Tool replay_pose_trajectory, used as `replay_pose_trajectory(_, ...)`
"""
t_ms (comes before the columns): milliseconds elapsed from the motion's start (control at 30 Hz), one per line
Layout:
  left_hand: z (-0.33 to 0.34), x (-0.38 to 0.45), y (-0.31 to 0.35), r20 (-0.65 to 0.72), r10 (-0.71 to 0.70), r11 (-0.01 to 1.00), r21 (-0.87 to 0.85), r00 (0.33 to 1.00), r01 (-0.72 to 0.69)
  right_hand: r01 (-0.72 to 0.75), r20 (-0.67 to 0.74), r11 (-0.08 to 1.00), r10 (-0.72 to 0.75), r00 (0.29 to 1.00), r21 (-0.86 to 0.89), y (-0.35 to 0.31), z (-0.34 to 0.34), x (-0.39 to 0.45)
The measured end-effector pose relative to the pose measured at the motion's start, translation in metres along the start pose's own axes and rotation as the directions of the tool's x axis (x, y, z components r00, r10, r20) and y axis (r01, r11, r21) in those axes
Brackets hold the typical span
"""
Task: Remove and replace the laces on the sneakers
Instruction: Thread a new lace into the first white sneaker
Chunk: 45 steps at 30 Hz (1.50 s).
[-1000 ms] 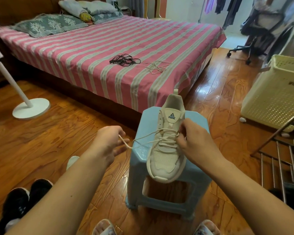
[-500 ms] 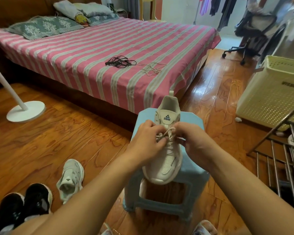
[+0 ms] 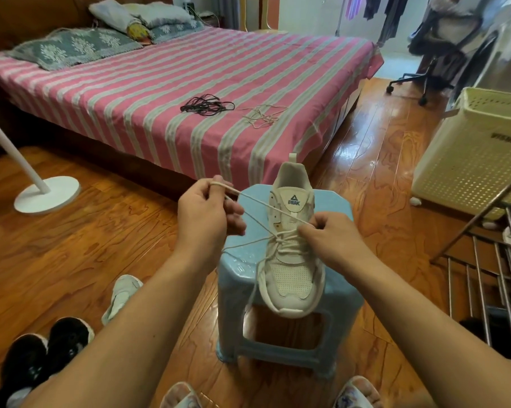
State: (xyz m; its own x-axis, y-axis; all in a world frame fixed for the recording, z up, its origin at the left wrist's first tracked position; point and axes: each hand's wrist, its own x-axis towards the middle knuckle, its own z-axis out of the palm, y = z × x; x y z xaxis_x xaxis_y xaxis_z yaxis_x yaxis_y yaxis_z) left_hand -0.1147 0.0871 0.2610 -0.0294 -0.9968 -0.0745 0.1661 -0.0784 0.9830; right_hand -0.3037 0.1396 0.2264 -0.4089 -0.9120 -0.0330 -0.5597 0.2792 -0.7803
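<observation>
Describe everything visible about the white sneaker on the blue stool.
The white sneaker is off-white, with a perforated mesh toe, thick pale sole, heel pull tab and a PEAK logo on its tongue. It sits upright on the light blue stool, toe toward the camera and overhanging the front edge. A cream lace is threaded through its eyelets; the left hand holds one strand out to the side, and the right hand pinches it by the eyelets.

A pink-striped bed (image 3: 189, 83) filled the upper frame.
A white fan base (image 3: 46, 194) stood at left; a cream laundry basket (image 3: 469, 160) and metal rack (image 3: 484, 260) occupied the right.
</observation>
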Motion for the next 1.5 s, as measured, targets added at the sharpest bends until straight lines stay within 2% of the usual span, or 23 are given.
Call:
replay_pose_trajectory(67,0.003,-0.005,0.012,0.071,-0.077,0.983,-0.161,0.994,0.088,0.002,0.012,0.999,-0.001,1.0,-0.039,-0.001,0.001,0.0)
replay_pose_trajectory(133,-0.004,-0.003,0.018,0.07,-0.076,0.986,-0.14,0.995,0.086,0.024,0.005,0.997,-0.024,1.0,-0.079,-0.003,0.001,0.0)
replay_pose_trajectory(200,-0.017,-0.002,0.018,0.038,0.056,0.998,-0.012,0.998,-0.056,0.032,0.007,0.995,-0.031,0.999,-0.094,-0.003,0.001,-0.001)
replay_pose_trajectory(267,-0.03,0.001,0.025,0.014,0.292,0.947,0.136,0.956,-0.291,0.019,0.022,0.993,-0.016,1.0,-0.117,-0.001,0.001,-0.001)
replay_pose_trajectory(300,-0.039,0.007,0.029,-0.012,0.378,0.917,0.137,0.926,-0.373,0.005,0.034,0.993,-0.001,0.999,-0.118,0.0,0.0,0.0)
replay_pose_trajectory(333,-0.049,0.015,0.036,-0.083,0.408,0.913,0.028,0.909,-0.407,-0.007,0.048,0.994,0.012,0.999,-0.112,0.001,-0.001,0.0)
replay_pose_trajectory(367,-0.065,0.027,0.043,-0.188,0.352,0.908,-0.167,0.917,-0.383,-0.015,0.06,0.994,0.022,0.998,-0.105,0.002,-0.002,0.001)
replay_pose_trajectory(433,-0.108,0.059,0.045,-0.333,0.091,0.781,-0.561,0.938,-0.275,-0.011,0.082,0.994,0.019,0.996,-0.108,0.003,-0.004,0.001)
replay_pose_trajectory(467,-0.128,0.068,0.041,-0.332,-0.034,0.703,-0.678,0.943,-0.213,0.008,0.097,0.993,0.004,0.995,-0.121,0.004,-0.004,0.001)
replay_pose_trajectory(500,-0.142,0.07,0.035,-0.315,-0.145,0.693,-0.709,0.938,-0.131,0.035,0.119,0.991,-0.02,0.993,-0.132,0.003,-0.005,-0.001)
replay_pose_trajectory(567,-0.144,0.062,0.019,-0.212,-0.367,0.799,-0.571,0.906,0.19,0.125,0.155,0.98,-0.101,0.983,-0.154,0.002,-0.006,-0.004)
replay_pose_trajectory(600,-0.132,0.052,0.012,-0.158,-0.42,0.875,-0.332,0.894,0.352,0.185,0.151,0.97,-0.161,0.975,-0.16,0.0,-0.008,-0.005)
replay_pose_trajectory(667,-0.095,0.023,0.007,-0.031,-0.455,0.879,0.144,0.89,0.454,0.305,0.131,0.946,-0.291,0.948,-0.107,-0.007,-0.014,-0.008)
replay_pose_trajectory(700,-0.073,0.008,0.009,0.082,-0.479,0.859,0.246,0.874,0.448,0.361,0.129,0.931,-0.352,0.927,-0.058,-0.013,-0.017,-0.011)
replay_pose_trajectory(800,-0.018,-0.027,0.009,0.389,-0.507,0.862,0.215,0.769,0.459,0.518,0.151,0.856,-0.511,0.846,-0.004,-0.023,-0.017,-0.023)
replay_pose_trajectory(867,0.003,-0.039,0.001,0.408,-0.501,0.852,0.078,0.763,0.517,0.594,0.199,0.805,-0.58,0.79,-0.01,-0.022,-0.008,-0.029)
replay_pose_trajectory(967,0.006,-0.031,-0.004,0.274,-0.553,0.766,-0.204,0.787,0.61,0.694,0.266,0.706,-0.647,0.714,-0.144,-0.01,0.004,-0.029)
replay_pose_trajectory(1033,-0.01,-0.008,0.003,0.142,-0.556,0.738,-0.369,0.819,0.565,0.658,0.303,0.727,-0.593,0.746,-0.198,-0.004,0.001,-0.027)
replay_pose_trajectory(1133,-0.05,0.036,0.018,-0.02,-0.504,0.701,-0.594,0.863,0.396,0.598,0.328,0.784,-0.528,0.784,-0.168,0.004,-0.008,-0.026)
replay_pose_trajectory(1200,-0.082,0.06,0.018,-0.15,-0.485,0.754,-0.57,0.861,0.326,0.574,0.255,0.814,-0.54,0.803,-0.085,0.005,-0.01,-0.025)
replay_pose_trajectory(1300,-0.126,0.082,0.0,-0.386,-0.448,0.885,-0.323,0.807,0.336,0.501,0.116,0.865,-0.495,0.861,-0.028,0.006,-0.013,-0.016)
replay_pose_trajectory(1367,-0.142,0.087,-0.01,-0.429,-0.428,0.903,-0.236,0.796,0.358,0.498,0.092,0.864,-0.491,0.866,-0.076,0.006,-0.014,-0.011)
replay_pose_trajectory(1500,-0.153,0.092,-0.014,-0.475,-0.405,0.912,-0.27,0.781,0.309,0.536,0.053,0.834,-0.534,0.844,-0.129,0.002,-0.01,-0.008)
